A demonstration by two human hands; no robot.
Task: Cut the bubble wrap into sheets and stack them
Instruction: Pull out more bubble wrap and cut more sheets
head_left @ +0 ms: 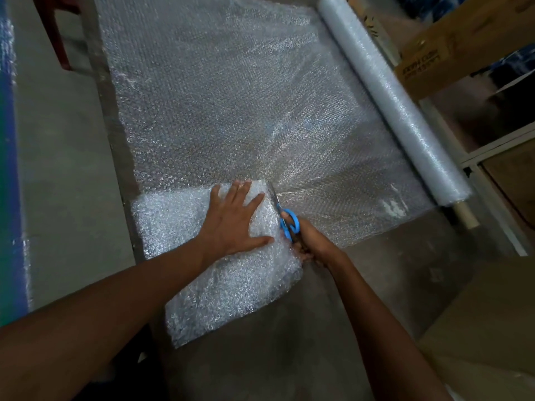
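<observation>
A wide length of clear bubble wrap (231,105) lies unrolled across the floor, still joined to its roll (388,94) along the right. At its near edge sits a stack of cut sheets (225,287). My left hand (236,219) presses flat on top of that stack, fingers spread. My right hand (311,244) grips blue-handled scissors (288,222), whose blades point away from me into the unrolled wrap beside the stack's right edge. The blade tips are hard to make out against the plastic.
A cardboard box (451,50) stands behind the roll at the upper right, with a white metal frame (492,157) below it. A blue and green strip (7,169) runs down the left edge. Bare concrete floor (63,169) lies left of the wrap.
</observation>
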